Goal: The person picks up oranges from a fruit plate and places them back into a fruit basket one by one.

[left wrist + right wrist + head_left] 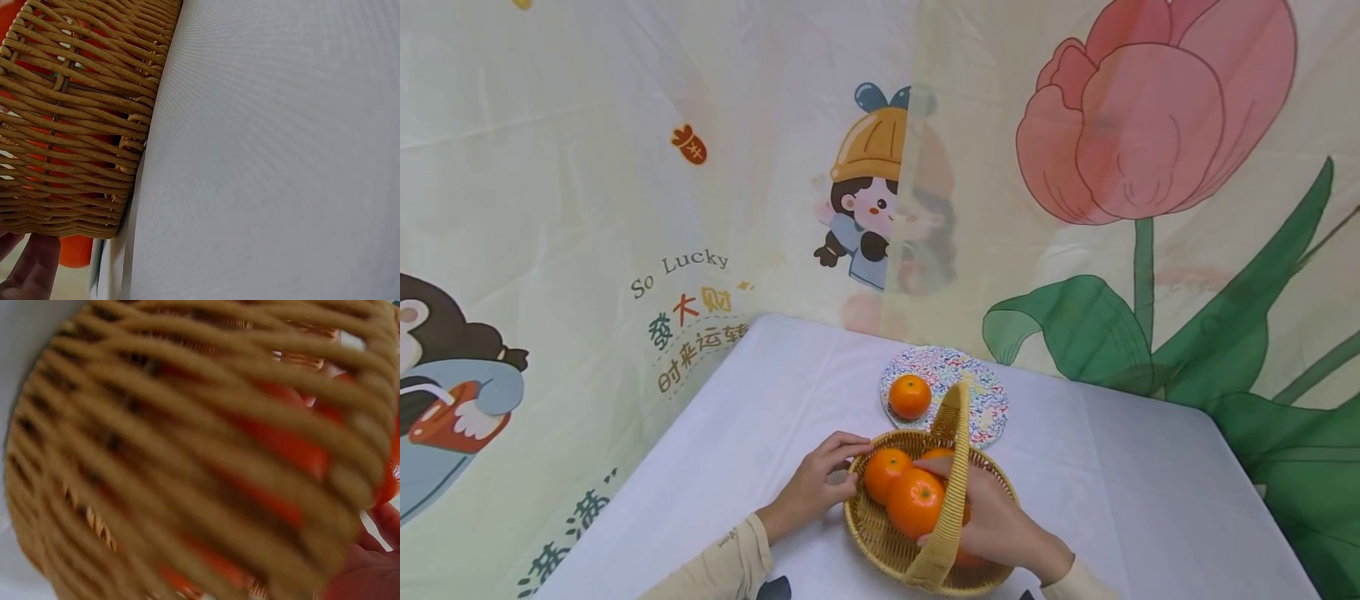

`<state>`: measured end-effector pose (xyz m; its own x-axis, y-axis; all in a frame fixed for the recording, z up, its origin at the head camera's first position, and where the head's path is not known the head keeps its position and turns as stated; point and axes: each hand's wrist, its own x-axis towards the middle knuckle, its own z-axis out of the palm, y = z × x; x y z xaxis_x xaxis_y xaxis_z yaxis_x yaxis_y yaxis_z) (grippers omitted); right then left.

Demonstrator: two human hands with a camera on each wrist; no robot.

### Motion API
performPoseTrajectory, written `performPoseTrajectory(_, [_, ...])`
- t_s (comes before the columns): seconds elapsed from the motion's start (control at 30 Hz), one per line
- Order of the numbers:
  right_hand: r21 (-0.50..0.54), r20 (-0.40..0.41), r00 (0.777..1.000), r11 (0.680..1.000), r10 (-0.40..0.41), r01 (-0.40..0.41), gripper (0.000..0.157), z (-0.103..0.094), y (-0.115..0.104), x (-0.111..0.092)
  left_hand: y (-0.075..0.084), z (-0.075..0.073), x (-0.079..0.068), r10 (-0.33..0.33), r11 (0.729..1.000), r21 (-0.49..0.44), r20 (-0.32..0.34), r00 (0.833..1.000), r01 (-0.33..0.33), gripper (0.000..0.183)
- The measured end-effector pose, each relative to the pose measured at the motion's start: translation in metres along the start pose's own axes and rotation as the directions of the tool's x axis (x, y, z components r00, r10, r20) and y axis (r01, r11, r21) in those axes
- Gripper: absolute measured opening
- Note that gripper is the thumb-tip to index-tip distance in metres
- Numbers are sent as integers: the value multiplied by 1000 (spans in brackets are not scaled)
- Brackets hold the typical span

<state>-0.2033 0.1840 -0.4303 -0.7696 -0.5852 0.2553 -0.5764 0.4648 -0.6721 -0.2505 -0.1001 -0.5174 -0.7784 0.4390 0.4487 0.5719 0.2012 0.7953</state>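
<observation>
A wicker basket (868, 546) with a tall arched handle (953, 492) stands on the table, several oranges inside it. My right hand (1000, 521) reaches in past the handle and grips an orange (913, 502) on top of the others. Beside that fruit lies another orange (887, 473). My left hand (816, 483) holds the basket's left rim with thumb and fingertips. In the left wrist view, fingers (39, 262) show at the basket's edge. Woven strands fill most of the right wrist view, with part of the right hand (369, 569) at lower right.
Behind the basket, a round speckled mat (988, 400) lies on the white tablecloth (790, 383), with a single orange (910, 397) on its left part. Printed fabric curtains (775, 167) hang along the back and left side of the table.
</observation>
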Motion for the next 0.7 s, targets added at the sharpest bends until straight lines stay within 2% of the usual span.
performPoseTrajectory(0.13, [-90,-12,998,994,-57,55,75,8,-1,3,0,0,0,-14,1000,-5,-1,1000,14,49])
performPoseTrajectory(0.4, [-127,12,993,985,-115,115,76,18,0,4,4,2,-1,2,1000,13,-24,1000,-2,48])
performPoseTrajectory(0.6, [-124,15,994,986,-106,107,78,25,1,3,28,-4,1,17,1000,-9,-22,1000,-17,45])
performPoseTrajectory(0.7, [-104,21,998,992,-65,66,79,28,0,2,30,-5,2,32,999,-5,-18,999,-32,44])
